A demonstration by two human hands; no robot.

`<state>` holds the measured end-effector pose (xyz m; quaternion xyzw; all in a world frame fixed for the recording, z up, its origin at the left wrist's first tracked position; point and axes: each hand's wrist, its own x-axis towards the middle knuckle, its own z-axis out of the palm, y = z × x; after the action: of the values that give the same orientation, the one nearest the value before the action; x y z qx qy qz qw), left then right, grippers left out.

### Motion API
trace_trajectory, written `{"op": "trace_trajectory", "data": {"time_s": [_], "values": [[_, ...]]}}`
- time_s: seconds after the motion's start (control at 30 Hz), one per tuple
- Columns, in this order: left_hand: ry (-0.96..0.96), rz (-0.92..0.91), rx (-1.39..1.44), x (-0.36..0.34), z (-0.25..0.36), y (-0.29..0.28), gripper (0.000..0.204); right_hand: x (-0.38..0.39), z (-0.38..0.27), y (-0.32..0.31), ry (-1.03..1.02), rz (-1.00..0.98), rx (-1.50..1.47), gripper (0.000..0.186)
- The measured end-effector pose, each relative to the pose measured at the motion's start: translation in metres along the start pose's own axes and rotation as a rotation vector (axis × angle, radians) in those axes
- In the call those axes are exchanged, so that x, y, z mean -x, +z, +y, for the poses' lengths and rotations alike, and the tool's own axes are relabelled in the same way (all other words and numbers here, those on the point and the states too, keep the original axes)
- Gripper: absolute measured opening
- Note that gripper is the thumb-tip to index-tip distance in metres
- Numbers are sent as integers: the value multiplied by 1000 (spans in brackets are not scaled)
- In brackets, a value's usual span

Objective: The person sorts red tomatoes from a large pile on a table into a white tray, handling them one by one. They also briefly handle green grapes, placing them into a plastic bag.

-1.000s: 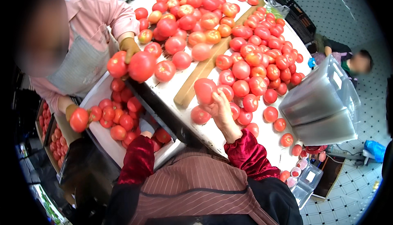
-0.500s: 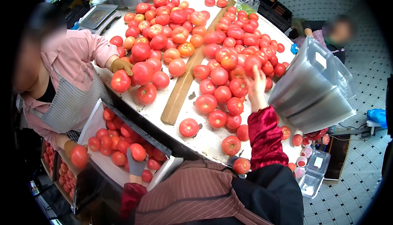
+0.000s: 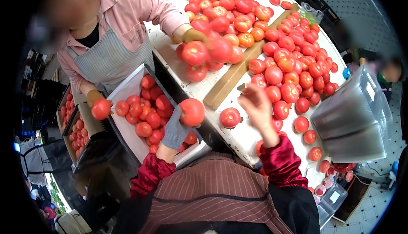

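My left hand, in a grey glove, holds a large red tomato over a lined crate of tomatoes. My right hand is bare and open, slightly blurred, above the white table beside a single tomato. A wooden bar divides the tomatoes on the table into two groups. Across the crate, a co-worker in a pink shirt and striped apron has a gloved hand among blurred tomatoes and the other gloved hand around a tomato.
Stacked clear plastic containers stand at the table's right edge, with smaller clamshell boxes below. Boxes of tomatoes are at left. Another person is beyond the right edge, near black crates.
My right hand released the tomato it held and drew back from the right-hand pile. My left hand rose with a tomato from the crate. The co-worker's upper hand moved rightward.
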<state>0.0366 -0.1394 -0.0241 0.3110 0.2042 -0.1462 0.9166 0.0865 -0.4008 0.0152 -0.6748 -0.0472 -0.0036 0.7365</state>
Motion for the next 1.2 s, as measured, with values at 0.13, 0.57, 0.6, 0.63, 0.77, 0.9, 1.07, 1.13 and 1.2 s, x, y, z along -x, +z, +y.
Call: {"op": "trace_trajectory", "data": {"time_s": [0.13, 0.57, 0.6, 0.63, 0.77, 0.9, 1.07, 1.13, 1.2], "values": [[-29, -136, -62, 6, -7, 19, 48, 38, -4, 61, -178, -316, 447, 80], [35, -10, -157, 14, -7, 11, 25, 65, 1, 68, 168, -176, -210, 75], [-22, -71, -190, 14, 0, 8, 23, 61, 10, 65, 257, -137, -320, 69], [16, -59, -299, 14, 4, 2, 23, 64, 10, 61, 471, -104, -645, 62], [131, 153, -748, -6, 1, -61, 25, 56, 13, 50, 840, 22, -1073, 68], [290, 124, -1690, -19, -32, -144, 39, 51, 13, 50, 904, 127, -1210, 72], [-143, -234, -2211, -25, -78, -140, 65, 56, 22, 31, 862, 147, -1344, 74], [-80, -283, -2216, -36, -89, -156, 66, 58, 29, 19, 768, 177, -1283, 74], [86, -392, -2253, -51, -103, -194, 65, 60, 21, 1, 673, 200, -1178, 70]]}}
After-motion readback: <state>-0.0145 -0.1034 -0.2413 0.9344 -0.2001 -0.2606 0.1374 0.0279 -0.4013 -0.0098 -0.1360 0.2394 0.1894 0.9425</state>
